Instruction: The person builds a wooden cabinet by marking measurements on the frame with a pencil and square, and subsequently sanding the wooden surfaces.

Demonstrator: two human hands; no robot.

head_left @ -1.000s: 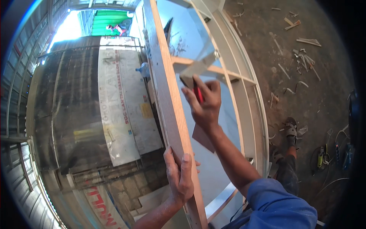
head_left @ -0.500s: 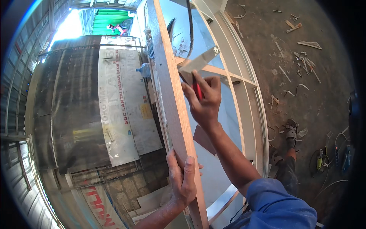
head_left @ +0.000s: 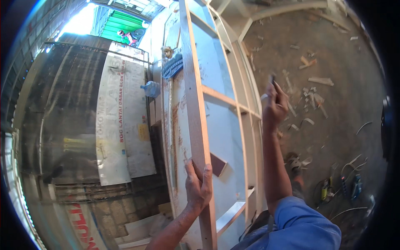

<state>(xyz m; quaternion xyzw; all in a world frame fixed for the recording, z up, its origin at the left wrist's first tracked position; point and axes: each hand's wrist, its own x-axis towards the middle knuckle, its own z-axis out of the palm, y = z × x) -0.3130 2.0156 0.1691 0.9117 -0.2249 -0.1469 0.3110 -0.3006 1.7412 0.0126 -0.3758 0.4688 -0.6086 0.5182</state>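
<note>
- Dirt floor (head_left: 333,54) strewn with wood offcuts (head_left: 310,89) lies to the right, with cables and small tools (head_left: 341,187) near the person's foot
- left hand (head_left: 198,185) wraps its fingers around the near part of a long pale wooden strip (head_left: 192,96)
- strip runs away along the left edge of a white shelving frame (head_left: 233,104)
- right hand (head_left: 274,104), raised farther off beside the frame, is closed on a small dark object (head_left: 272,78)
- banner (head_left: 121,121) hangs far left

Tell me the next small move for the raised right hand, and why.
Probably bring the right hand back down to the wooden frame. It hangs in the air beside the frame, closed around a small dark object I cannot identify, while the left hand alone grips the frame's front upright.
</note>
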